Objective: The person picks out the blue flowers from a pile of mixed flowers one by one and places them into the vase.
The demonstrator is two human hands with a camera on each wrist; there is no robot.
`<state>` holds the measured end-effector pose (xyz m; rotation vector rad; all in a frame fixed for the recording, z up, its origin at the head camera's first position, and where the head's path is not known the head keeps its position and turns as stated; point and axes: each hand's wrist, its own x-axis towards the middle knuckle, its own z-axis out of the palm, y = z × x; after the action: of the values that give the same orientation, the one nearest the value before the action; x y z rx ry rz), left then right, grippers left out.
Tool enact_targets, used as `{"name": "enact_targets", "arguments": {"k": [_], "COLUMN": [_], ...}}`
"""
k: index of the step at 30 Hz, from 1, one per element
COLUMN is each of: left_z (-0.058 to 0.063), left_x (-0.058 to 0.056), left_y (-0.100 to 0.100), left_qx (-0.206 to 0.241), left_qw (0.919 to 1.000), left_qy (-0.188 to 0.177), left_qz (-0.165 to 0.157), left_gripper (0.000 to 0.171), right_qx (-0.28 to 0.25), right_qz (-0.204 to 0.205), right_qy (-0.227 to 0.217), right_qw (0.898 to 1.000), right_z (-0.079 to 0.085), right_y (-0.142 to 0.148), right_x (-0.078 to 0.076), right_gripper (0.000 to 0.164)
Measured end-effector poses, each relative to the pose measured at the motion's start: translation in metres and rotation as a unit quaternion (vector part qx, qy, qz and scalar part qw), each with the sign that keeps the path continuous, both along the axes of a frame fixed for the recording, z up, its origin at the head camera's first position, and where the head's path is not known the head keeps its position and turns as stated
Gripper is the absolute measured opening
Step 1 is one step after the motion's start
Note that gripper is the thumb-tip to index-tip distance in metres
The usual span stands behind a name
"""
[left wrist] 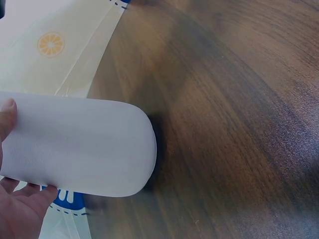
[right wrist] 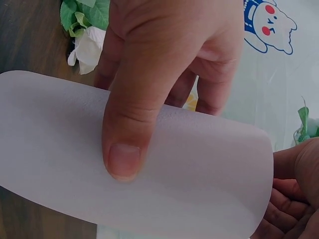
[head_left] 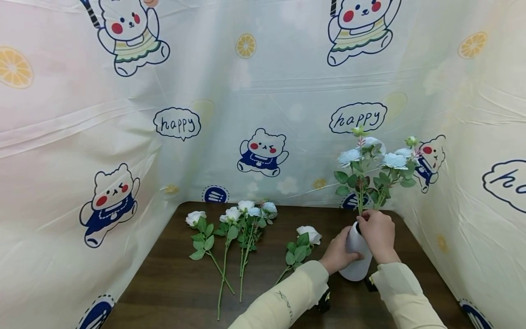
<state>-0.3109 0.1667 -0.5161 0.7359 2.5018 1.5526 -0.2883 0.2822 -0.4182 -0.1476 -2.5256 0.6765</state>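
Observation:
A smooth white vase [head_left: 354, 256] stands slightly tilted at the right of the table. My left hand [head_left: 340, 251] grips its side; in the right wrist view that hand's thumb [right wrist: 127, 149] lies across the vase wall. At the vase's dark mouth my right hand [head_left: 377, 232] pinches the stems of pale blue artificial roses [head_left: 394, 161], which rise above it with green leaves and buds. The lower stem ends are hidden by the hand and the vase. In the left wrist view, the vase's rounded base [left wrist: 134, 149] shows over the wood.
On the brown table [head_left: 172, 278] a single white rose [head_left: 309, 235] lies left of the vase, partly behind my left sleeve [head_left: 283, 297]. Several more white and pale blue roses [head_left: 245, 206] lie farther left, some stems crossing. A printed curtain [head_left: 263, 100] encloses the table's back and sides.

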Motion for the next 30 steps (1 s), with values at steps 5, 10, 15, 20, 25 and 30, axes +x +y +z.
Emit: {"name": "enact_targets", "arguments": {"k": [5, 10, 15, 20, 25, 30], "left_z": [-0.0003, 0.0017, 0.0039, 0.0051, 0.0056, 0.0044], "left_x": [0.0004, 0.0019, 0.0035, 0.0042, 0.0047, 0.0042], "left_y": [0.0000, -0.0006, -0.0004, -0.0009, -0.0011, -0.0005], "left_qx": [0.000, -0.002, -0.003, -0.008, -0.006, -0.007], "left_qw": [1.0000, 1.0000, 1.0000, 0.9999, 1.0000, 1.0000], "left_qy": [0.004, 0.003, -0.005, -0.004, 0.000, 0.004], "left_qz": [-0.002, -0.001, 0.004, 0.007, 0.005, 0.006], "left_gripper": [0.073, 0.072, 0.072, 0.072, 0.072, 0.073], "right_qx": [-0.001, -0.003, -0.006, -0.009, -0.014, -0.014], "right_qz": [-0.001, -0.005, -0.002, 0.003, 0.005, 0.005], "right_qy": [0.002, -0.009, -0.018, -0.015, -0.014, -0.012], "right_qw": [1.000, 1.000, 1.000, 1.000, 1.000, 1.000], "right_z": [-0.0005, -0.0003, 0.0005, 0.0004, 0.0003, 0.0005], "right_y": [0.0008, 0.0016, 0.0024, 0.0026, 0.0028, 0.0034], "right_x": [-0.0003, -0.0014, -0.0012, -0.0002, 0.0001, -0.0001], "right_gripper": [0.016, 0.016, 0.017, 0.017, 0.017, 0.016]}}
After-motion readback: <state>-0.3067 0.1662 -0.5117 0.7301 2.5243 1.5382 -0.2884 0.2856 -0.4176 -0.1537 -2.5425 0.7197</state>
